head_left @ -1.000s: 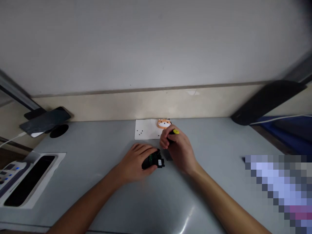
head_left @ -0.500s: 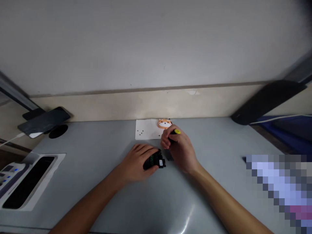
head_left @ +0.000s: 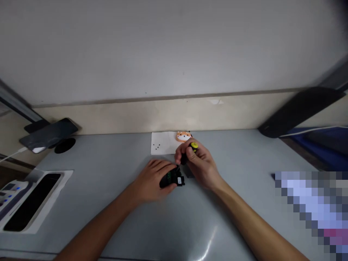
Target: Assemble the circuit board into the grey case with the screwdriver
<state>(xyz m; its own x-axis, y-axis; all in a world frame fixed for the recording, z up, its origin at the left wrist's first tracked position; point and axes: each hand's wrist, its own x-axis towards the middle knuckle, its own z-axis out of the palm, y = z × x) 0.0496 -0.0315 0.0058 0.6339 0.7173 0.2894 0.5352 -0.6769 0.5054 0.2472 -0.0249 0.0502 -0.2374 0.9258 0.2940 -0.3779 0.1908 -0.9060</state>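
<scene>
My left hand is closed around a black device with a green circuit board showing and a small white label near its right end. The device rests on the grey table. In my right hand is a screwdriver with a black handle and a yellow end cap. It slants down to the left, and its tip is at the upper right edge of the device. A dark flat piece lies partly hidden under my right hand.
Behind my hands, a white sheet carries several tiny dark screws and an orange-and-white animal-face item. A phone and a power strip lie at left; another phone leans further back. A tall black object stands at right.
My right hand has shifted slightly left, tilting the screwdriver so its tip now meets the device. My left hand keeps its hold on the device, almost unmoved.
</scene>
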